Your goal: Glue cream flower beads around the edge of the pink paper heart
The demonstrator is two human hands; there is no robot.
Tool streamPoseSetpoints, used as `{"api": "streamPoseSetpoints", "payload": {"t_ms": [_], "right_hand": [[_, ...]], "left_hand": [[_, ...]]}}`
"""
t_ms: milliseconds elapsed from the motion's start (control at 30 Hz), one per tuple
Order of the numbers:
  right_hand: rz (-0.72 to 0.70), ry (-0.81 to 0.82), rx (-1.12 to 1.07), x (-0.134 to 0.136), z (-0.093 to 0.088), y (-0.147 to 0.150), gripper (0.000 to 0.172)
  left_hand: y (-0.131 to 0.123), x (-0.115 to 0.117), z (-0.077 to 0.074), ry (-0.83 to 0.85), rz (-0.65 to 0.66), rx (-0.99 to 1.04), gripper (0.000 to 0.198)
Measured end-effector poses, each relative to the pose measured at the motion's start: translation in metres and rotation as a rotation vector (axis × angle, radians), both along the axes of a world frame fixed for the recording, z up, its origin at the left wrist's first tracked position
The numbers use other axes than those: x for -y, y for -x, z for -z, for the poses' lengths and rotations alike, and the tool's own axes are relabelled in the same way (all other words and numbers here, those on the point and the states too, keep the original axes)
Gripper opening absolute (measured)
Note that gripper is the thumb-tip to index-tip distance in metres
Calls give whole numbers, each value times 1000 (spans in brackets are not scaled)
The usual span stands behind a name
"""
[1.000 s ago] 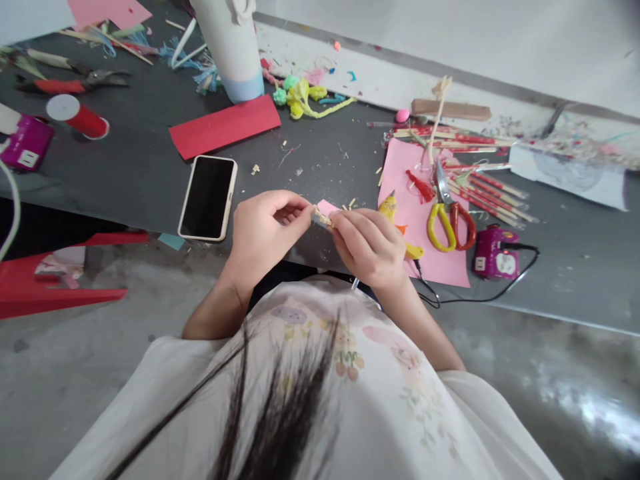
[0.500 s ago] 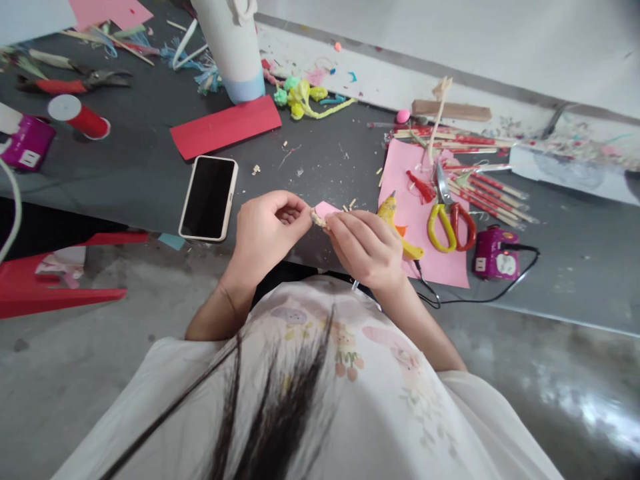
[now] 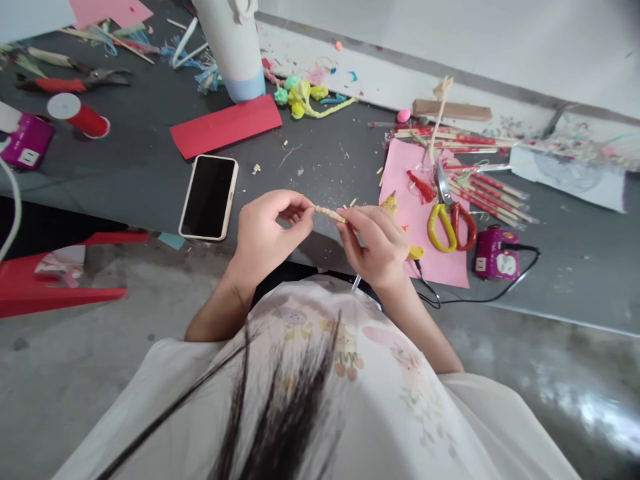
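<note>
A thin, lumpy beige strip [image 3: 330, 214] spans the gap between my two hands, just above the table's front edge. My left hand [image 3: 273, 223] pinches its left end between thumb and index finger. At the other end, the fingertips of my right hand [image 3: 377, 243] are closed on the strip. What the strip is made of is too small to tell. Partly hidden behind my right hand lies a yellow glue gun [image 3: 389, 204], resting on a pink paper sheet [image 3: 400, 167]. Small pale bits [image 3: 353, 202] are scattered on the table near my fingers.
Scissors [image 3: 445, 210] and bundled red-and-cream sticks [image 3: 493, 197] lie to the right, with a purple box [image 3: 497, 253] and cable. A phone [image 3: 209, 198], red card strip [image 3: 227, 127], tall bottle [image 3: 235, 53], red thread spool [image 3: 83, 119] and pliers [image 3: 80, 81] are to the left.
My right hand has moved slightly right and turned, so more of the beige strip shows between the hands. The small pink piece seen by the fingers is no longer visible.
</note>
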State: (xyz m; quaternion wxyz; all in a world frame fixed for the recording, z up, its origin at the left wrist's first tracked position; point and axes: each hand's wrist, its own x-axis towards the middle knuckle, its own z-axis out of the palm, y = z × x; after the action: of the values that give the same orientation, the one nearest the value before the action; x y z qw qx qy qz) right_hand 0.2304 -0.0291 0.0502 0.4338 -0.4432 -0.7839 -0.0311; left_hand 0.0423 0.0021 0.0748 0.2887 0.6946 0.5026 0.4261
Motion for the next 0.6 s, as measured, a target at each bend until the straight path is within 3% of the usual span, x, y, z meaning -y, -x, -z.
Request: {"api": "streamPoseSetpoints", "payload": {"t_ms": [167,333,600], "right_hand": [[25,69,-93,1,-6,2,17],[19,116,-174,1,-10,3,13],[-1,234,-211,2,-14,3,13]], "left_hand": [[3,0,-2,-162,21,-75,10],[7,-3,-4,-263,127,-68,8],[14,-8,-3,-240,291,-56,8]]}}
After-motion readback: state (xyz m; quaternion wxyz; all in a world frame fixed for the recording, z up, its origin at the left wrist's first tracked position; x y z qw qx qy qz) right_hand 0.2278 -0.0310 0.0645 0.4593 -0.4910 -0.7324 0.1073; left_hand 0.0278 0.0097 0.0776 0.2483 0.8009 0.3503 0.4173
